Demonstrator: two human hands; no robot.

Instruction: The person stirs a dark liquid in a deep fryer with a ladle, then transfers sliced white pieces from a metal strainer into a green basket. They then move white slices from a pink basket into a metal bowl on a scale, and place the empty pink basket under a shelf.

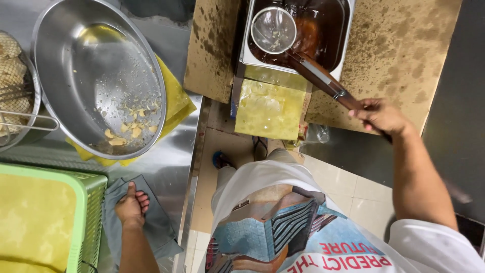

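My right hand [380,115] grips the wooden handle of a round mesh skimmer [273,29], whose basket hangs over a fryer vat of dark oil [323,30]. A few small crumbs lie in the mesh. My left hand [132,206] rests with curled fingers on a grey cloth [156,230] on the steel counter [169,164]. A large steel bowl [96,76] with a few pale fried scraps at its bottom sits tilted on yellow oil-soaked paper beside that hand.
A green plastic basket [88,217] lined with yellow paper stands at the lower left. A wire basket of fried pieces [12,76] is at the far left. Oil-spattered cardboard [399,50] surrounds the fryer, with a yellow-stained sheet [268,108] in front.
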